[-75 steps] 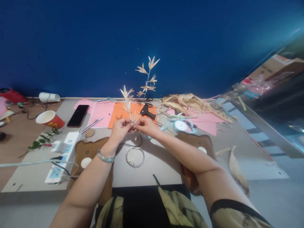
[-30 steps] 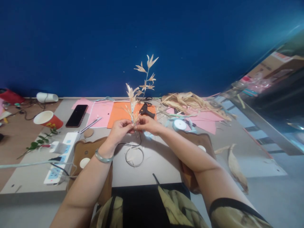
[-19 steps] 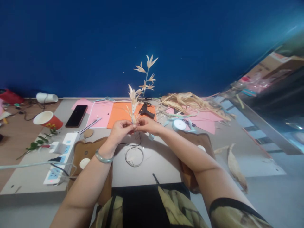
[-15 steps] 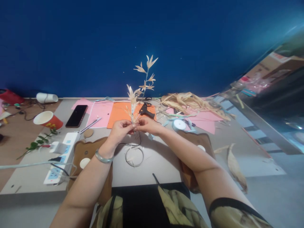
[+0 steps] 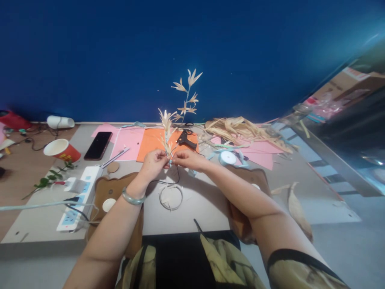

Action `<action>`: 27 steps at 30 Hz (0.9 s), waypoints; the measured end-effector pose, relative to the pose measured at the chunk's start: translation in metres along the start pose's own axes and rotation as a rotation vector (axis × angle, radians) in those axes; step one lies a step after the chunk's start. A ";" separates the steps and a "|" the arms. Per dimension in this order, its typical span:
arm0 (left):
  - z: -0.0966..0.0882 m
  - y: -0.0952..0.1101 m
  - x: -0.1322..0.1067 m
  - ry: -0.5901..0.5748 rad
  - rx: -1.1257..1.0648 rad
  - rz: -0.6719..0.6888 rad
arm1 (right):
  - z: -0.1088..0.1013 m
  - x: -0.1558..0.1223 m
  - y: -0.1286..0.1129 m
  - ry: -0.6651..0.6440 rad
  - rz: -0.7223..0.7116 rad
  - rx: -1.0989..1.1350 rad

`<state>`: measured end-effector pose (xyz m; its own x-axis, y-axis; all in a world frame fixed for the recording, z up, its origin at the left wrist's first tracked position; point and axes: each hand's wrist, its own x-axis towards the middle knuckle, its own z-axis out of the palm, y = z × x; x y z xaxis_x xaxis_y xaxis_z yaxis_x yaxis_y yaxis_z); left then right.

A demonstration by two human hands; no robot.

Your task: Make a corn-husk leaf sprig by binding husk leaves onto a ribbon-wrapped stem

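Note:
A pale dried-husk flower stem (image 5: 166, 122) stands upright between my hands, with light blue wrapping showing low on its stalk. My left hand (image 5: 156, 162) pinches the stalk from the left, its thumb and fingertips closed. From the right, my right hand (image 5: 189, 159) pinches at the same spot. The fingertips nearly meet, so the exact grip is partly hidden. Behind it rises a taller spray of husk flowers (image 5: 188, 94) on a pale blue stem against the blue wall. A black glue gun (image 5: 186, 139) lies just beyond my right hand on orange paper (image 5: 147, 145).
A wire ring (image 5: 171, 197) lies on the table before me. To the left are a phone (image 5: 98, 145), a paper cup (image 5: 61, 150) and a power strip (image 5: 78, 200). A ribbon spool (image 5: 227, 158) and a heap of dried husks (image 5: 237, 128) sit to the right.
My hands have parted slightly at the fingertips, baring more of the stalk and its blue wrapping. The held flower has shifted a little left and down.

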<state>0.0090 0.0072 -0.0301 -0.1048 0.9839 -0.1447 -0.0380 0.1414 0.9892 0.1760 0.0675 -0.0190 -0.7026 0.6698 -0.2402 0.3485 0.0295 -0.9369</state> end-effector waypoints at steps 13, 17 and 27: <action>-0.003 -0.004 0.002 -0.028 0.083 0.035 | 0.006 0.006 0.006 0.105 -0.085 -0.023; -0.003 -0.007 0.003 -0.025 0.077 0.020 | 0.011 0.008 0.011 0.128 -0.056 -0.029; 0.000 0.004 -0.003 -0.083 0.076 -0.032 | 0.001 0.005 0.009 -0.003 -0.074 -0.013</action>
<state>0.0092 0.0049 -0.0261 -0.0224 0.9839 -0.1774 0.0359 0.1781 0.9834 0.1748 0.0701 -0.0287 -0.7285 0.6633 -0.1712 0.3036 0.0885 -0.9487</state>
